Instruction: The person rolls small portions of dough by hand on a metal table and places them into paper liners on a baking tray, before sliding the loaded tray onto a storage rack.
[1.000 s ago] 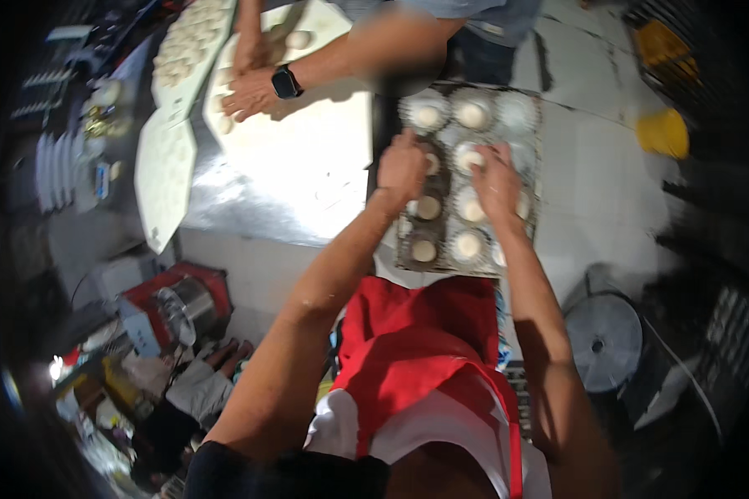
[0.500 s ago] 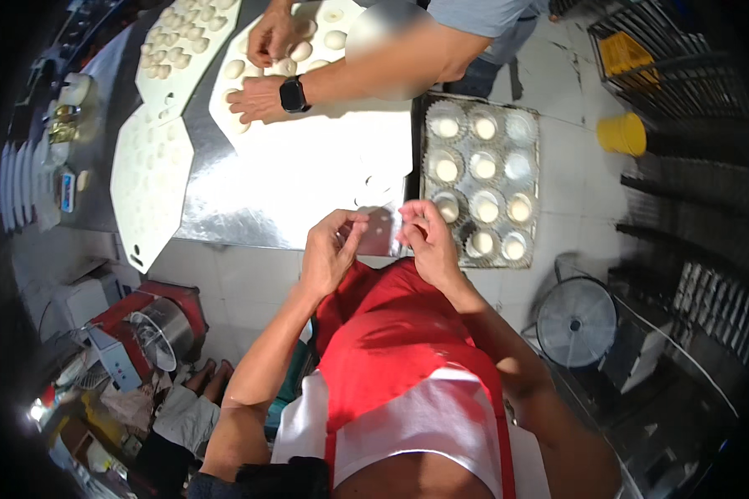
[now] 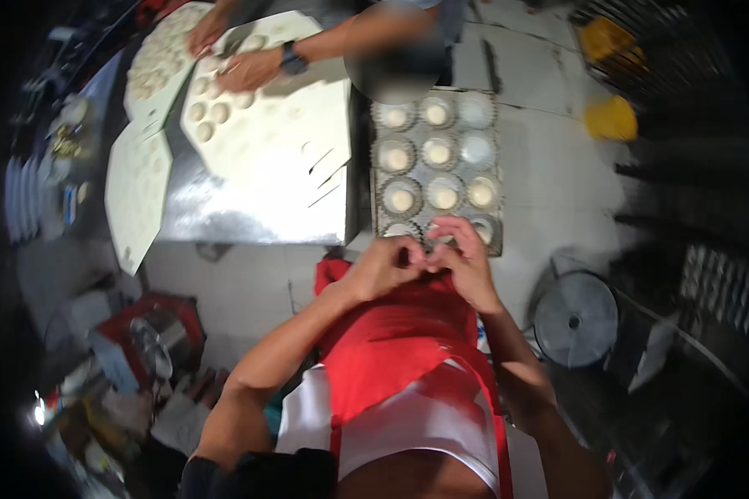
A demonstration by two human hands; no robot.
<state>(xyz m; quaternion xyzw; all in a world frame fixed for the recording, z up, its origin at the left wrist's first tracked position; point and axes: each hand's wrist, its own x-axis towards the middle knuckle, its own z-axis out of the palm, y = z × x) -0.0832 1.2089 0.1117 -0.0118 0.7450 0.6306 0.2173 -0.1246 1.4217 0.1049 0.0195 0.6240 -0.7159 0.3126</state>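
At the near edge of a metal tray [image 3: 426, 133], my left hand [image 3: 391, 266] curls its fingers inward beside my right hand [image 3: 462, 262], whose fingers are also bent. The fingertips almost meet; whether anything small is between them is hidden by blur and the fingers. Under and behind them, the tray carries fluted cups [image 3: 476, 150], several with pale dough rounds [image 3: 435, 115] inside. A red apron [image 3: 391, 349] lies just below my hands.
Left, a steel table [image 3: 200, 212] bears white boards [image 3: 266, 150] with dough rounds; a co-worker's hands [image 3: 250, 68] work there. Right are a yellow bucket [image 3: 609, 118], a dark rack [image 3: 657, 41] and a round fan [image 3: 574, 320]. A red machine [image 3: 129, 333] stands lower left.
My hands left the cups in the tray's middle and came together nearer my body, fingers curling. The view has shifted since; the co-worker's hands still work on the boards.
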